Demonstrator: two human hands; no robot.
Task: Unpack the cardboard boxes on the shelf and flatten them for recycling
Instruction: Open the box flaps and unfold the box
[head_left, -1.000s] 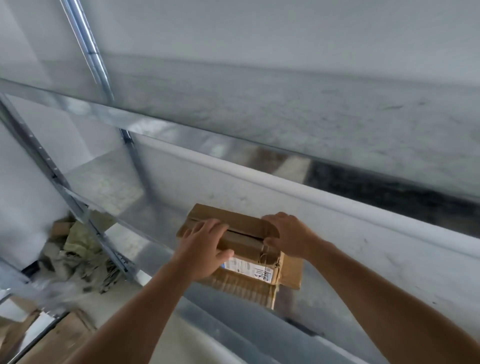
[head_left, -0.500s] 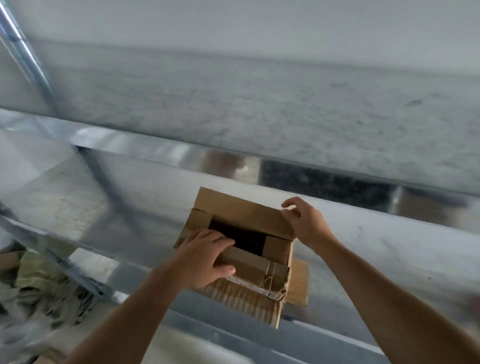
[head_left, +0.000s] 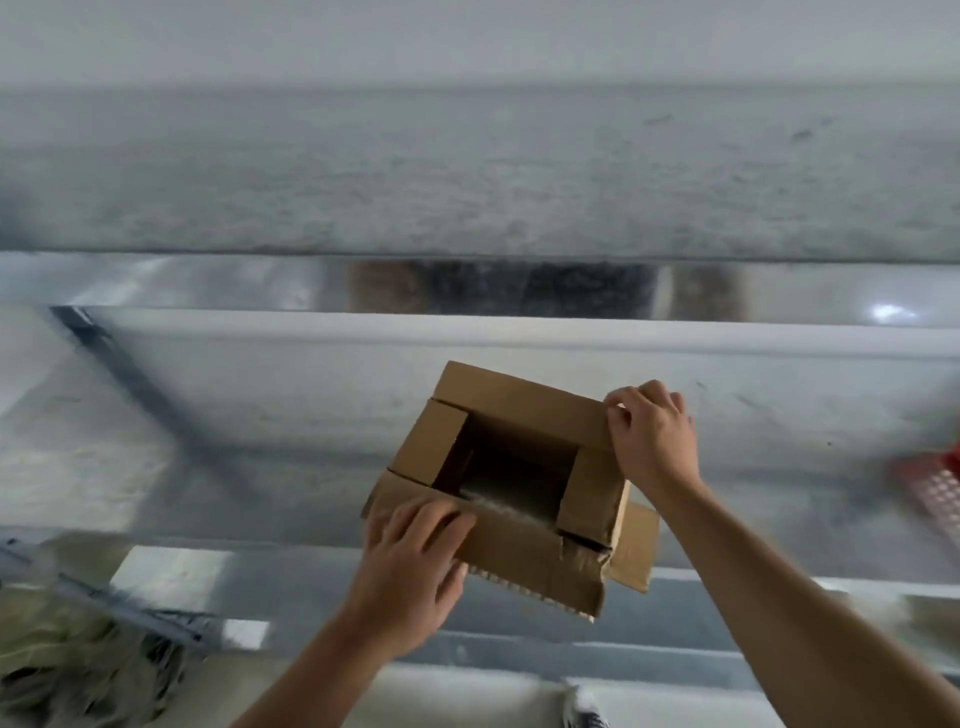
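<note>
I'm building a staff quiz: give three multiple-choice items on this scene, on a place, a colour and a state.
1. Where does the cardboard box sit?
A. on the metal shelf
B. on the floor
C. on a chair
2. What colour is the object at the right edge?
A. blue
B. red
C. green
3. How is the box's top?
A. taped shut
B. flaps open
C. crushed flat
Answers: 1 A, it rests on the shelf; 2 B, it is plainly red; 3 B, the dark inside shows, and the right hand pinches the far flap.
</note>
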